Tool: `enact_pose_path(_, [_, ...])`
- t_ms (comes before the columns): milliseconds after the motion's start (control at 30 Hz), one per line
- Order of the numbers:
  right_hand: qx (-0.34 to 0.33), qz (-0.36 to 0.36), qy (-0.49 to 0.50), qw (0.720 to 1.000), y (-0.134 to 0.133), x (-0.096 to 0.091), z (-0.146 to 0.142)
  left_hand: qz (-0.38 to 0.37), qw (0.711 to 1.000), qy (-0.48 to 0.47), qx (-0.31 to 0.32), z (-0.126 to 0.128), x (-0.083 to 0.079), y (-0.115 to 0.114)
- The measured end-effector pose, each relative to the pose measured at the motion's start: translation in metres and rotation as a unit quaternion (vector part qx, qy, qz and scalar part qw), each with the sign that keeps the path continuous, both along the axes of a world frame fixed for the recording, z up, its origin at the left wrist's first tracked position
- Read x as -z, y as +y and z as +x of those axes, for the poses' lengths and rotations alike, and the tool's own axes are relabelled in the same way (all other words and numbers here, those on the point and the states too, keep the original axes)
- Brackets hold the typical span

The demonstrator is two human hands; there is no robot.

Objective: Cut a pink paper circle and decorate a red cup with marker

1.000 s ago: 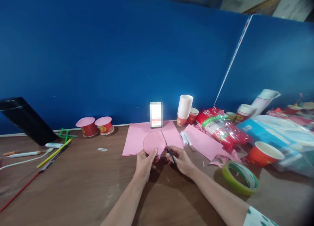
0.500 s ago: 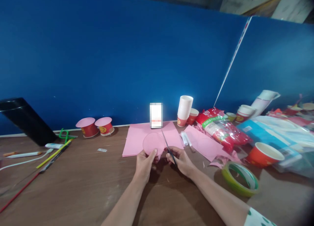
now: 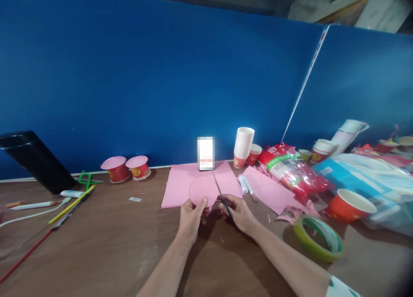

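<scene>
Pinched in my left hand (image 3: 191, 217) is a round piece of pink paper (image 3: 202, 189), its disc tilted up toward me with the thumb on its near edge. My right hand (image 3: 239, 213) is closed on a pair of dark scissors (image 3: 225, 202). Their thin blades point up and left, close along the right side of the disc. Behind both hands lies a stack of pink paper sheets (image 3: 174, 187) on the table. A phone with a bright screen (image 3: 205, 154) stands upright at the stack's far edge, against the blue partition.
Two red paper cups (image 3: 118, 173) topped with pink discs stand left. A white cup stack (image 3: 244, 143), a red cup bag (image 3: 284, 168), pink scraps (image 3: 271, 189), green tape (image 3: 318, 239) and an orange cup (image 3: 350, 206) lie right. Pens (image 3: 34, 205) and a black tumbler (image 3: 35, 161) are far left.
The view has shifted slightly, so everything sits a little lower in the picture. Both hands keep their hold on the paper disc and the scissors, with hardly any other movement.
</scene>
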State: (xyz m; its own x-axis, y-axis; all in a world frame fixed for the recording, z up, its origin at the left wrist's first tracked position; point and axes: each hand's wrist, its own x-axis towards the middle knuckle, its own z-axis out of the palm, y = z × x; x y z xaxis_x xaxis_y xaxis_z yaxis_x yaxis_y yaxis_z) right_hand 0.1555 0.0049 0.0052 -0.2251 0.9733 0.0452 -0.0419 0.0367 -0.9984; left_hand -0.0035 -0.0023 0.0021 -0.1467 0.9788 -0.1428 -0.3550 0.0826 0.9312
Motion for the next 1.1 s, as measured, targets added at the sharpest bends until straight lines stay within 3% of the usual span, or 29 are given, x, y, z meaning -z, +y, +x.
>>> enact_pose_path(400, [0.000,-0.027,0.032,0.999,-0.004,-0.009,-0.003,-0.007,0.996,-0.085,-0.040,0.000,-0.006,0.002])
enact_pose_path(833, [-0.025,0.013,0.002,1.000,-0.002,0.002,0.000,-0.011,0.989,-0.132,-0.072,0.001,-0.013,0.002])
enact_pose_path(1100, [-0.027,0.026,0.000,0.999,0.000,0.006,0.001,0.004,0.989,-0.134,-0.061,0.001,-0.016,0.000])
